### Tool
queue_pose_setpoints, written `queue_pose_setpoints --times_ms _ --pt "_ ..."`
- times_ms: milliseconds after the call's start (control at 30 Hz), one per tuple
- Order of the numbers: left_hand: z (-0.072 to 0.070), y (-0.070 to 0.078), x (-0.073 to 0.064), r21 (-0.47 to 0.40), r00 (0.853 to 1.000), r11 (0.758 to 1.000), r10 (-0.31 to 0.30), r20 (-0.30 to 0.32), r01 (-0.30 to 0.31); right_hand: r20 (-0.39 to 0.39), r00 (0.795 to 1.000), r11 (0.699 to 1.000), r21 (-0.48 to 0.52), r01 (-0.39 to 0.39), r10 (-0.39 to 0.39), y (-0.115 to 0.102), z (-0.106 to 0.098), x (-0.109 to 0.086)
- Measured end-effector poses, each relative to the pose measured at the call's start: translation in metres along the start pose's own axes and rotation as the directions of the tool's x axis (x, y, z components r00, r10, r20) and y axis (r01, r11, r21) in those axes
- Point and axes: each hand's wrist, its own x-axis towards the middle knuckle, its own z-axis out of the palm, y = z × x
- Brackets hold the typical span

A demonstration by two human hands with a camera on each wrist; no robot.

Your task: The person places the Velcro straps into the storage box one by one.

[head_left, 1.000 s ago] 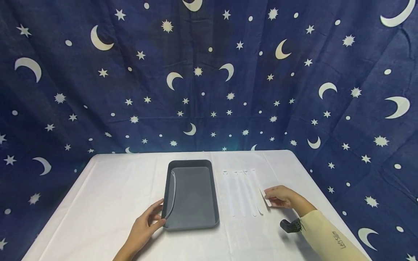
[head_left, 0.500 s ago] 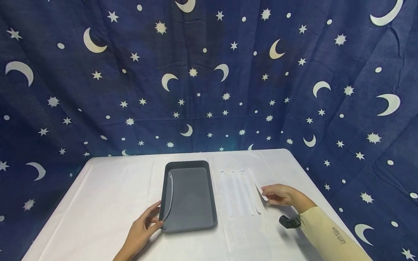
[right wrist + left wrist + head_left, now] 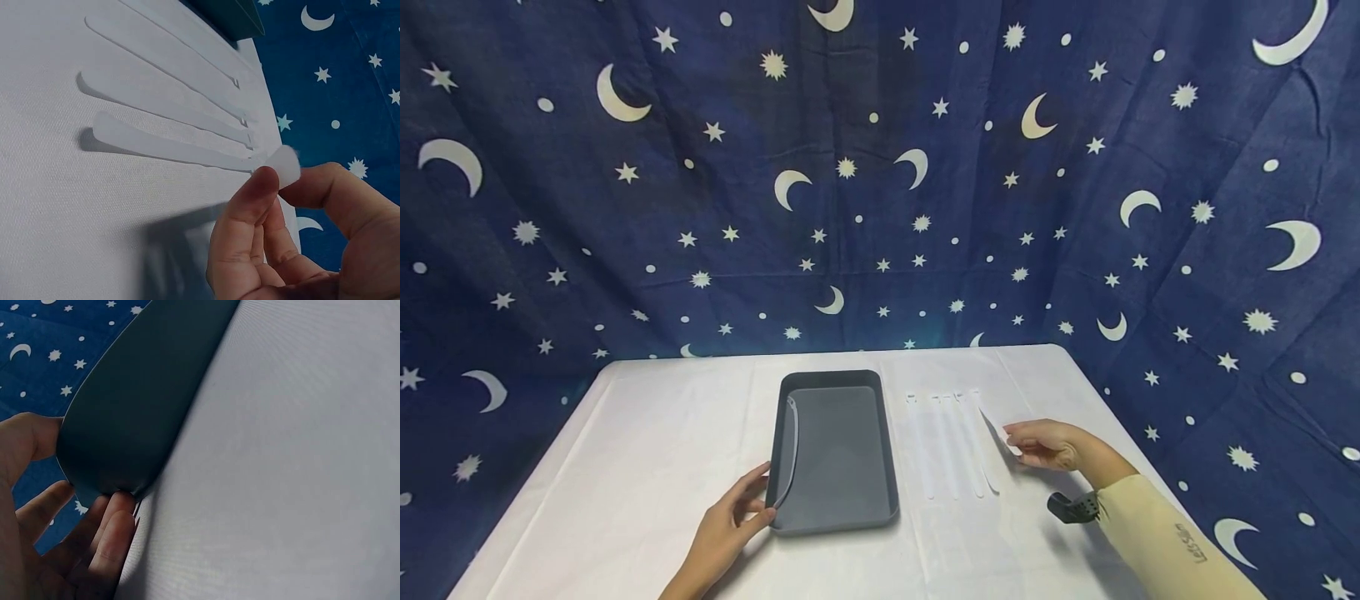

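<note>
My left hand (image 3: 722, 525) grips the near left corner of a dark grey rectangular tray (image 3: 842, 458); in the left wrist view its fingers (image 3: 112, 544) are at the tray's lower edge. Inside the tray, one thin curved strip (image 3: 793, 450) leans along the left wall. My right hand (image 3: 1048, 443) pinches a white strip (image 3: 1000, 432) between thumb and fingers, tilted up from the table. The right wrist view shows its rounded end (image 3: 285, 167) above the fingertips. Left of this hand, several similar long white strips (image 3: 169, 147) lie side by side, with small slotted heads at the far end.
A white cloth covers the table (image 3: 662, 450). Behind it and to the sides hangs a dark blue curtain (image 3: 880, 208) with moons and stars. A black wrist device (image 3: 1072, 507) sits below my right wrist, beside the pale sleeve (image 3: 1165, 542).
My right hand has moved slightly up and left with the pinched white strip, which now slants more toward the strips' far ends. My left hand stays at the tray's corner.
</note>
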Motion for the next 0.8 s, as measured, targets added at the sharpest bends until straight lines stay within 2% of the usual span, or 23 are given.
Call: queue_pose_setpoints --times_ms 633,800 --pt "0.0003 0.0001 0.0004 -0.024 1.0 1.0 0.004 0.007 -0.004 0.061 0.998 0.999 0.048 0.019 -0.021 -0.0054 -0.0003 -0.0063" --pt "0.0007 -0.0003 0.0005 -0.028 1.0 0.999 -0.015 0.012 0.015 0.082 0.996 0.998 0.057 0.029 -0.033 -0.0077 -0.0001 -0.0074"
